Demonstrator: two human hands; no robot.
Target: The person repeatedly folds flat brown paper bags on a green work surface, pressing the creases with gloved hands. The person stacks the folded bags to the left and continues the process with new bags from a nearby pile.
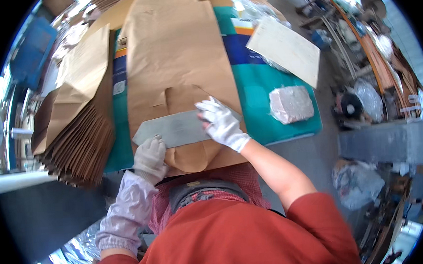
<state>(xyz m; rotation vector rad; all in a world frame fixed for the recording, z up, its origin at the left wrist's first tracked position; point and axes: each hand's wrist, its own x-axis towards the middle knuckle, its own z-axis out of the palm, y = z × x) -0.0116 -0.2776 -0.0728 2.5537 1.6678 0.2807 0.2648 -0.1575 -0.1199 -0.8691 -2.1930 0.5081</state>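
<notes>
A large brown paper bag (178, 52) lies flat, its near end folded into a pointed flap. Across that end rests a flat grey plate (175, 128) with an angled left end. My left hand (150, 159), in a white glove, is closed at the plate's lower left edge, fingertips on it. Over the right part of the plate lies my right hand (222, 124), also gloved, its fingers stretched out and somewhat apart. The plate's right end is partly hidden behind this hand.
A fanned stack of brown paper bags (80, 134) is at the left. On the green table cover (261, 124) to the right are a plastic-wrapped pale block (291, 104) and a white board (286, 49). Clear plastic (255, 8) lies behind; cluttered shelving stands far right.
</notes>
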